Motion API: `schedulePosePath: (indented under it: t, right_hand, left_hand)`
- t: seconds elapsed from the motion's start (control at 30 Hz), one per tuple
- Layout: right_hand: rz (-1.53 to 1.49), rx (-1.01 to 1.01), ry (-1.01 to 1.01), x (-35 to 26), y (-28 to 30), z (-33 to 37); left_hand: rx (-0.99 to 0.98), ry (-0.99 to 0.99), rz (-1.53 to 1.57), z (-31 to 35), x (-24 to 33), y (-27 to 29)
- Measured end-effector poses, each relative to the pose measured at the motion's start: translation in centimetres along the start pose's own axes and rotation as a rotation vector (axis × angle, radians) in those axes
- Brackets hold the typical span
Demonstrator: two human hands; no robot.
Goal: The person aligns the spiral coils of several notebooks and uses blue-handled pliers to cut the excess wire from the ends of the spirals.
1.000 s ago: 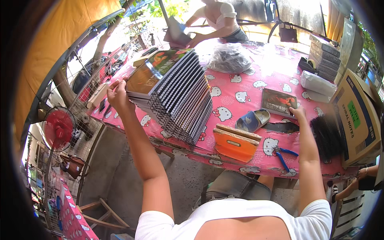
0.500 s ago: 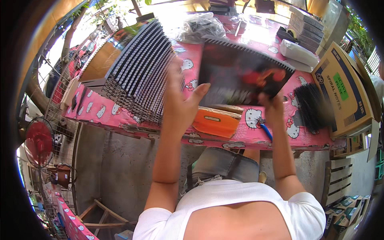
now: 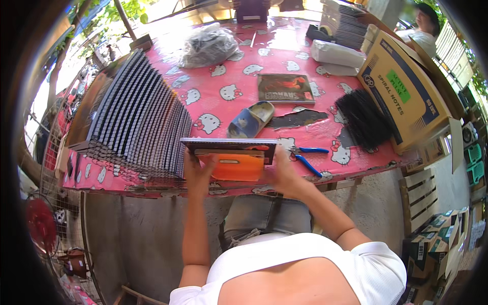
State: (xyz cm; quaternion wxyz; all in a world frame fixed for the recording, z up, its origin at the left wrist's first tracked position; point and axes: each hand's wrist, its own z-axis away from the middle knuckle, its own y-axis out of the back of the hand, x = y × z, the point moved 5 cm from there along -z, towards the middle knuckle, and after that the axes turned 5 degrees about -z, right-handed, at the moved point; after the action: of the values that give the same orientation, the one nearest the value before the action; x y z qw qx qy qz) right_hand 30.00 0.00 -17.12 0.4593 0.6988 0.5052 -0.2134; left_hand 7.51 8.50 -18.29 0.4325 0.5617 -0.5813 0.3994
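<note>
A spiral notebook (image 3: 231,142) with a dark cover is held nearly edge-on at the near table edge, its bound edge up. My left hand (image 3: 197,172) grips its left end, thumb in front. My right hand (image 3: 285,175) closes on its right end, its fingers slightly blurred. Just in front of the notebook stands an orange block (image 3: 239,169). Blue-handled pliers (image 3: 312,152) lie beside my right hand. To the left rises a tall stack of spiral notebooks (image 3: 134,117), bindings facing me. A blue slipper (image 3: 249,121) and a flat dark-covered notebook (image 3: 285,88) lie beyond.
Black plastic coils (image 3: 363,119) lie right, against a large open carton (image 3: 406,86). Farther back are a clear plastic bag (image 3: 211,46), a white wrapped bundle (image 3: 338,53) and another notebook stack (image 3: 343,25). A person (image 3: 422,30) reaches toward that stack. The pink tablecloth (image 3: 244,66) is torn.
The notebook went from tilted, cover showing, in my right hand to nearly edge-on between both hands. My left hand, open before, now grips it. The slipper and flat notebook have come into sight.
</note>
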Motion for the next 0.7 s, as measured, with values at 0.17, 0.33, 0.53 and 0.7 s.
schedulePosePath:
  t: [0.17,0.33,0.53,0.7]
  right_hand:
    - [0.051,-0.068,-0.258,2.5,6.9,-1.2]
    - [1.076,0.267,-0.375,14.3,22.7,-0.5]
    - [0.668,0.248,0.022,4.2,16.8,-4.5]
    - [0.083,0.165,-0.02,-4.8,9.6,-3.8]
  left_hand:
    - [0.01,0.119,0.095,-0.3,0.9,0.8]
    - [0.337,-0.441,-0.316,0.9,9.2,-3.8]
    - [-0.073,-0.672,-1.054,1.0,11.7,-10.7]
    - [-0.238,-0.609,-0.818,-0.3,11.1,-11.3]
